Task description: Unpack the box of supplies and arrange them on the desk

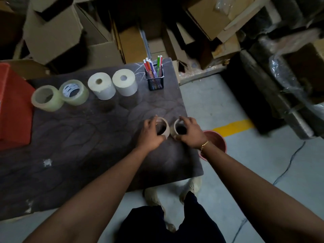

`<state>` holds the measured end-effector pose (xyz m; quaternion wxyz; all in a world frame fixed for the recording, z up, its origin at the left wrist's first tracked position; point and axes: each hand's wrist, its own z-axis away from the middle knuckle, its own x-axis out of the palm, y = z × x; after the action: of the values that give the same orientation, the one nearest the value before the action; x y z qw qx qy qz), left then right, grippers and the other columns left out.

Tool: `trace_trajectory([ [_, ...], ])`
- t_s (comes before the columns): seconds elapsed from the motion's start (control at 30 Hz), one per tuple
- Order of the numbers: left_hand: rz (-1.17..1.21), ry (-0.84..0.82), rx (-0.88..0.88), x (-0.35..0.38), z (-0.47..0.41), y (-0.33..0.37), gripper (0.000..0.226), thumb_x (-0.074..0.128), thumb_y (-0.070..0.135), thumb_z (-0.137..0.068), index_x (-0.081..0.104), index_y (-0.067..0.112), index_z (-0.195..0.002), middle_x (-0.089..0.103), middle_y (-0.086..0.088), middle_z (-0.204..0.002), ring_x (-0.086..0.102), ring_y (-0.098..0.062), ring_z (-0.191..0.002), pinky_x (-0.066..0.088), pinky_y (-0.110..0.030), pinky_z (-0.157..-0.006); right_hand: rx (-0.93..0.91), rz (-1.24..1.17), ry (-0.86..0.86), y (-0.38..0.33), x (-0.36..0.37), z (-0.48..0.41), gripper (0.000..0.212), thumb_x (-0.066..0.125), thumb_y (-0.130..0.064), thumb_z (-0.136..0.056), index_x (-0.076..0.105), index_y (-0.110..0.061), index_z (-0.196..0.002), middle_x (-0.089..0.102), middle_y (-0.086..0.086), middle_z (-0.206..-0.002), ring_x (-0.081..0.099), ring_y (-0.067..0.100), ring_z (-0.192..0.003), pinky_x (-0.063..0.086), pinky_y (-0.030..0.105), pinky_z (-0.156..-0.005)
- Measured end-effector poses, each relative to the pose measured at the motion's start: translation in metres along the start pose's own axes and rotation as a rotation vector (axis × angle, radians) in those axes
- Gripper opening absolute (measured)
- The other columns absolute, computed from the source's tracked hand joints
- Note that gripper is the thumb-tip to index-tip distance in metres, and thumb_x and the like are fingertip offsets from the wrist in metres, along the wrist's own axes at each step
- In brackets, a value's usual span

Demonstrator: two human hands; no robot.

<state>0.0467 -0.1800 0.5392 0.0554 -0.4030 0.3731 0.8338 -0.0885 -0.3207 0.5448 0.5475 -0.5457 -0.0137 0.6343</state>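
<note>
My left hand (151, 132) grips a brown tape roll (164, 128) standing on the dark desk (78, 146) near its right edge. Right beside it, my right hand (190, 133) grips a second brown tape roll (175, 129). Along the back of the desk stand two clear tape rolls (47, 99) (74, 92) and two white paper rolls (101, 85) (124, 81) in a row. A black mesh pen holder (155, 79) with several coloured pens stands at the back right corner.
A red box (14, 109) sits on the desk's left end. A reddish bucket (216, 142) stands on the floor under my right wrist. Cardboard boxes (52, 28) are piled behind the desk, with dark wrapped items (280, 85) to the right. A yellow line (233, 128) marks the floor.
</note>
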Motion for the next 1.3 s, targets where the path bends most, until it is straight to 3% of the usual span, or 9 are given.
trace_trajectory([
  [0.17, 0.723, -0.118, -0.170, 0.010, -0.030, 0.065, 0.075, 0.079, 0.028, -0.073, 0.044, 0.029, -0.139, 0.050, -0.002, -0.140, 0.054, -0.022, -0.120, 0.049, -0.032, -0.085, 0.279, -0.960, -0.052, 0.050, -0.074, 0.014, 0.047, 0.071, -0.019, -0.081, 0.058, -0.029, -0.125, 0.066, -0.001, -0.112, 0.066, 0.020, -0.097, 0.054, 0.038, -0.078],
  [0.27, 0.981, -0.326, -0.248, 0.040, -0.046, 0.118, 0.069, 0.077, 0.028, -0.069, 0.049, 0.029, -0.132, 0.062, 0.000, -0.129, 0.063, -0.024, -0.112, 0.054, -0.035, -0.075, 0.387, -1.265, 0.010, 0.108, -0.114, 0.024, 0.009, 0.058, -0.021, -0.086, 0.063, -0.026, -0.091, 0.067, 0.001, -0.083, 0.066, 0.020, -0.078, 0.052, 0.037, -0.076],
  [0.33, 0.986, -0.389, -0.252, 0.071, -0.057, 0.151, 0.072, 0.076, 0.026, -0.062, 0.049, 0.031, -0.129, 0.062, 0.000, -0.126, 0.065, -0.023, -0.107, 0.056, -0.034, -0.074, 0.476, -1.363, 0.105, 0.152, -0.130, 0.027, 0.010, 0.051, -0.021, -0.089, 0.061, -0.023, -0.089, 0.065, 0.004, -0.083, 0.066, 0.021, -0.077, 0.052, 0.037, -0.075],
  [0.53, 0.777, -0.497, -0.387, 0.201, -0.098, 0.197, 0.055, 0.072, 0.011, -0.076, 0.050, 0.030, -0.122, 0.059, 0.006, -0.116, 0.060, -0.008, -0.095, 0.052, -0.028, -0.066, 0.754, -1.356, 0.259, 0.284, -0.122, 0.012, 0.041, 0.063, -0.033, -0.072, 0.063, -0.020, -0.111, 0.058, 0.011, -0.106, 0.061, 0.025, -0.087, 0.051, 0.039, -0.079],
  [0.67, 0.611, -0.505, -0.490, 0.293, -0.138, 0.183, 0.044, 0.075, 0.013, -0.074, 0.053, 0.033, -0.106, 0.058, 0.010, -0.100, 0.057, -0.009, -0.092, 0.052, -0.031, -0.073, 0.865, -1.349, 0.192, 0.367, -0.086, -0.017, 0.021, 0.058, -0.035, -0.087, 0.063, -0.026, -0.105, 0.058, 0.009, -0.101, 0.059, 0.026, -0.087, 0.051, 0.041, -0.082],
  [0.9, 0.441, -0.542, -0.573, 0.435, -0.206, 0.119, 0.065, 0.082, 0.020, -0.063, 0.048, 0.029, -0.119, 0.059, 0.002, -0.112, 0.057, -0.015, -0.092, 0.049, -0.034, -0.071, 0.973, -1.309, 0.078, 0.475, 0.000, -0.092, 0.037, 0.055, -0.041, -0.092, 0.059, -0.028, -0.126, 0.061, 0.006, -0.109, 0.061, 0.024, -0.095, 0.053, 0.036, -0.080],
  [1.1, 0.390, -0.554, -0.536, 0.506, -0.245, 0.073, 0.069, 0.081, 0.013, -0.070, 0.045, 0.020, -0.128, 0.056, -0.002, -0.117, 0.057, -0.014, -0.086, 0.049, -0.031, -0.068, 1.004, -1.364, 0.058, 0.527, 0.055, -0.148, 0.020, 0.054, -0.037, -0.096, 0.059, -0.027, -0.112, 0.062, 0.001, -0.092, 0.061, 0.014, -0.079, 0.052, 0.028, -0.065],
  [1.2, 0.428, -0.552, -0.509, 0.524, -0.256, 0.059, 0.078, 0.083, 0.011, -0.070, 0.041, 0.018, -0.136, 0.056, -0.001, -0.123, 0.059, -0.023, -0.103, 0.053, -0.031, -0.071, 0.988, -1.356, -0.001, 0.540, 0.065, -0.165, 0.035, 0.056, -0.051, -0.091, 0.059, -0.028, -0.118, 0.064, 0.003, -0.104, 0.063, 0.019, -0.090, 0.055, 0.032, -0.073],
  [1.3, 0.481, -0.471, -0.513, 0.529, -0.262, 0.051, 0.111, 0.093, 0.033, -0.051, 0.033, 0.030, -0.144, 0.056, 0.005, -0.131, 0.060, -0.023, -0.114, 0.056, -0.040, -0.085, 0.989, -1.268, -0.079, 0.545, 0.067, -0.167, 0.054, 0.052, -0.067, -0.087, 0.055, -0.026, -0.122, 0.060, 0.005, -0.109, 0.063, 0.025, -0.097, 0.055, 0.039, -0.084],
])
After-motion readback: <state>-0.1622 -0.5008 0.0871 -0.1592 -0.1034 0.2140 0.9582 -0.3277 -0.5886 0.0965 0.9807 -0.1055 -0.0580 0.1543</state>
